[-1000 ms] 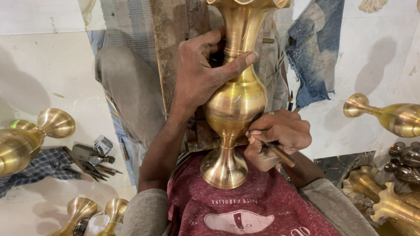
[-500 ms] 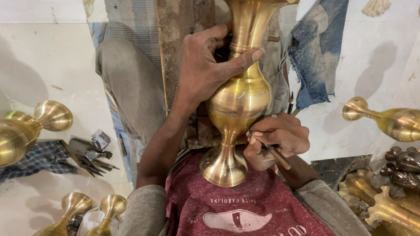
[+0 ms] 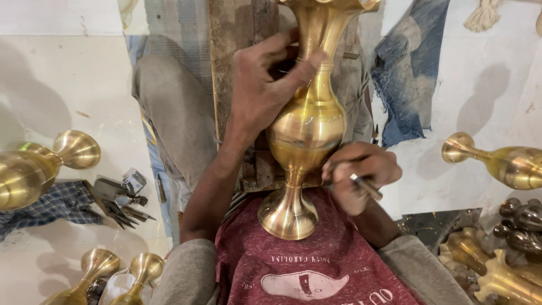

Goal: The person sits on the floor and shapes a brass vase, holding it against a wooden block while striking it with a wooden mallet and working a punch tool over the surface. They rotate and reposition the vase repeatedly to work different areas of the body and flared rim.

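- Two bare hands work a tall brass vase [image 3: 307, 130] at the centre of the frame, its round foot resting on the person's red printed shirt [image 3: 305, 265] at lower centre and its flared mouth reaching the top edge.
- At upper centre, the left hand [image 3: 262, 85] is wrapped around the vase's narrow neck, with the thumb laid across the front and the fingers curled behind.
- Right of centre, the right hand [image 3: 361, 172] is closed around a slim metal engraving tool [image 3: 364, 185]; its working end points at the slender stem just under the vase's belly, though the tip itself is hidden by the fingers.
- Behind the vase, a worn wooden plank [image 3: 237, 34] runs up to the top edge, flanked by the person's grey trouser leg [image 3: 169, 113] at centre left.
- At far left, another brass vase [image 3: 39, 166] lies on its side on the pale floor, above a blue checked cloth [image 3: 45, 206].
- Beside that cloth sits a cluster of small steel tools [image 3: 121, 203].
- At lower left, two smaller brass vases [image 3: 121, 274] show their round feet.
- At far right, one more brass vase [image 3: 502, 161] lies on its side, with dark and brass castings [image 3: 508, 254] heaped in the lower right corner.
- At upper right, a frayed blue denim rag [image 3: 403, 85] lies on the floor.
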A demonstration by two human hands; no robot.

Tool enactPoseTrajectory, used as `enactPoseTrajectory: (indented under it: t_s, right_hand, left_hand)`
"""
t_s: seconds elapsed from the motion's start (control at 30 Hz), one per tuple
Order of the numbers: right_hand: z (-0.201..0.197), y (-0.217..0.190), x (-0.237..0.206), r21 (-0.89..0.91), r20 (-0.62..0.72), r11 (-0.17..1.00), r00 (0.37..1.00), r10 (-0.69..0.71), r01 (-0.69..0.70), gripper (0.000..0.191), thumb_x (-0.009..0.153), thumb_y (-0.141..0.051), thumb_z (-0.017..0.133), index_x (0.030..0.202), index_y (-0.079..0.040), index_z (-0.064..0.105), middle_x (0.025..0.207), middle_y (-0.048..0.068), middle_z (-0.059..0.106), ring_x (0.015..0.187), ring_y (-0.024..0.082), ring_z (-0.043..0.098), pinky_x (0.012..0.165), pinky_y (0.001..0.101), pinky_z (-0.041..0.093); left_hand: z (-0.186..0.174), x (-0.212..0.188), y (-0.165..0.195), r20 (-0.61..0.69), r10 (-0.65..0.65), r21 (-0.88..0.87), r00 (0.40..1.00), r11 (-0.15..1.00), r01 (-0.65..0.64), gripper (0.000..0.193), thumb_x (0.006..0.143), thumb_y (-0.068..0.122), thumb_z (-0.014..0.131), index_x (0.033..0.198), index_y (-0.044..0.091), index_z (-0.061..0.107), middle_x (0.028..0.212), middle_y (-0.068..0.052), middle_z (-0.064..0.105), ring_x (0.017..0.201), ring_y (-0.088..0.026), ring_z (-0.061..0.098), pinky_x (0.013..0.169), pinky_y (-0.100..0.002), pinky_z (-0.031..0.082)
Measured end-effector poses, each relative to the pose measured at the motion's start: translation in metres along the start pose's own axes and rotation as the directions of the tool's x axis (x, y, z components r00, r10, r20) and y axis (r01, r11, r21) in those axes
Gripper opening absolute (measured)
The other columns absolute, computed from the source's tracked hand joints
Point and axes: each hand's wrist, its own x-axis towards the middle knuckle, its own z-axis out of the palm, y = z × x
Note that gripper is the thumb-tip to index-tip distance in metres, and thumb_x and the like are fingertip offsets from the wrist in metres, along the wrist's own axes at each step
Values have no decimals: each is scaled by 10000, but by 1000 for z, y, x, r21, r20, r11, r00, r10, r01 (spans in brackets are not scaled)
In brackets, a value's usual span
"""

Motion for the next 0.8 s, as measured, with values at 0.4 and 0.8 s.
enactPoseTrajectory:
  t_s: [0.4, 0.8]
  right_hand:
    - [30, -18, -38, -122, -798, 742, 510, 322, -659, 562, 1131, -314, 525, 1549, 54, 449, 1536, 243, 553, 1431, 273, 558, 1188, 417, 461]
    - [52, -116, 17, -61, -844, 937, 519, 136, -344, 685, 1075, -300, 657, 1576, 74, 377, 1555, 224, 526, 1406, 219, 555, 1181, 345, 468]
  left_hand:
    - [-22, -103, 84, 86, -285, 348, 955, 906, 239, 968, 874, 597, 691, 1569, -1, 380, 1414, -278, 478, 1256, -420, 586, 986, -499, 530]
    - [-24, -103, 171, -4, 29, 119, 1000, 992, -28, 964, 864, 599, 743, 1588, 43, 433, 1379, -225, 502, 1321, -366, 597, 1120, -482, 574]
